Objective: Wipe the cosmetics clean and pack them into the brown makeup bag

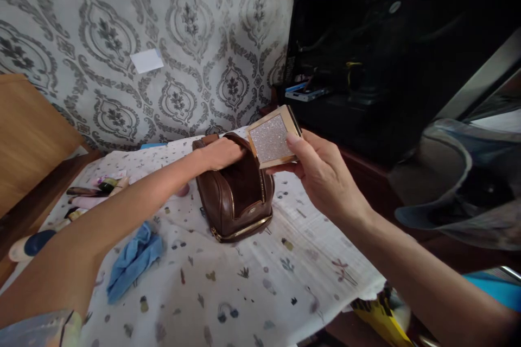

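A brown leather zip bag (236,200) stands open on a table under a white patterned cloth (244,293). My left hand (222,153) rests on the bag's top edge, fingers curled over the opening. My right hand (325,173) holds a square gold compact with a glittery lid (272,138) just above and to the right of the bag's opening, pinched between thumb and fingers.
A crumpled blue cloth (134,260) lies left of the bag. Several cosmetic tubes and bottles (93,190) lie at the table's left edge. A black cabinet (366,54) stands to the right, a patterned wall behind, a wooden board (28,135) at left.
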{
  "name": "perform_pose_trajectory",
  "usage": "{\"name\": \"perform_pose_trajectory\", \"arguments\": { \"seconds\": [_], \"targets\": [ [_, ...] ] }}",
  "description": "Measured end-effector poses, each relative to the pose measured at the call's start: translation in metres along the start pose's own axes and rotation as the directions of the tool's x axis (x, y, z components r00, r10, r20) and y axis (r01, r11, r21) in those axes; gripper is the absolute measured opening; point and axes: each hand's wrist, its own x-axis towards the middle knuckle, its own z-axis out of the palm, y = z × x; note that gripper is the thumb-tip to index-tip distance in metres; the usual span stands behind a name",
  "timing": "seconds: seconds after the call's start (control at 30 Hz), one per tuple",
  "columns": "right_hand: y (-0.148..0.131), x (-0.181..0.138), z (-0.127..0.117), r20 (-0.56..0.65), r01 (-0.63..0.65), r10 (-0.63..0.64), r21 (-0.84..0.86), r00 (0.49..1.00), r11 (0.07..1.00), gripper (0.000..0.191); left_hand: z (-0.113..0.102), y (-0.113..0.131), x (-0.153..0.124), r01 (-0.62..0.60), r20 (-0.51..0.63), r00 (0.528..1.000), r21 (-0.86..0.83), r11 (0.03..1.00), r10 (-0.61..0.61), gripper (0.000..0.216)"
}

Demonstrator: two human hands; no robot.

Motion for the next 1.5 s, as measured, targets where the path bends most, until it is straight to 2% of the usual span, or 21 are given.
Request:
{"name": "perform_pose_trajectory", "arguments": {
  "seconds": [0.1, 0.17, 0.27, 0.37, 0.5, 0.67, 0.8, 0.9, 1.07, 1.27, 1.5],
  "targets": [
    [-0.004, 0.009, 0.001, 0.001, 0.062, -0.064, -0.240, 0.998, 0.969, 0.036, -0.008, -0.013, -0.006, 0.086, 0.035, 0.996, 0.067, 0.994, -0.088, 0.021],
    [-0.005, 0.016, 0.006, 0.045, 0.101, -0.090, -0.425, 0.995, 0.899, 0.038, -0.009, -0.019, -0.009, 0.194, 0.008, 0.981, 0.032, 0.980, -0.194, 0.023],
    [-0.004, 0.028, 0.020, 0.145, 0.125, -0.040, -0.639, 0.989, 0.759, 0.037, -0.008, -0.024, -0.009, 0.326, -0.002, 0.945, -0.070, 0.943, -0.326, 0.022],
    [0.000, 0.039, 0.037, 0.218, 0.143, 0.067, -0.813, 0.974, 0.564, 0.032, -0.006, -0.024, -0.010, 0.386, 0.008, 0.921, -0.158, 0.909, -0.389, 0.021],
    [0.004, 0.050, 0.057, 0.235, 0.148, 0.249, -0.935, 0.940, 0.323, 0.025, -0.004, -0.023, -0.013, 0.425, -0.020, 0.901, -0.159, 0.891, -0.433, 0.026],
    [-0.003, 0.061, 0.070, 0.199, 0.141, 0.340, -0.972, 0.919, 0.187, 0.027, 0.004, -0.024, -0.014, 0.431, -0.057, 0.892, -0.195, 0.881, -0.449, 0.027],
    [-0.012, 0.063, 0.077, 0.166, 0.128, 0.361, -0.984, 0.918, 0.127, 0.029, 0.012, -0.027, -0.014, 0.442, -0.081, 0.879, -0.231, 0.866, -0.470, 0.028],
    [-0.008, 0.063, 0.086, 0.152, 0.107, 0.410, -0.986, 0.900, 0.130, 0.033, 0.017, -0.030, -0.015, 0.445, -0.103, 0.870, -0.256, 0.858, -0.482, 0.030],
    [0.018, 0.063, 0.102, 0.073, 0.011, 0.513, -0.992, 0.855, 0.123, 0.037, 0.020, -0.032, -0.016, 0.451, -0.116, 0.860, -0.281, 0.847, -0.496, 0.026],
    [0.051, 0.068, 0.110, -0.067, -0.132, 0.561, -0.988, 0.825, 0.077, 0.043, 0.017, -0.031, -0.017, 0.452, -0.122, 0.856, -0.297, 0.841, -0.503, 0.024],
    [0.063, 0.074, 0.111, -0.101, -0.192, 0.573, -0.976, 0.813, 0.101, 0.048, 0.016, -0.027, -0.018, 0.462, -0.116, 0.851, -0.297, 0.836, -0.512, 0.026]
  ]
}}
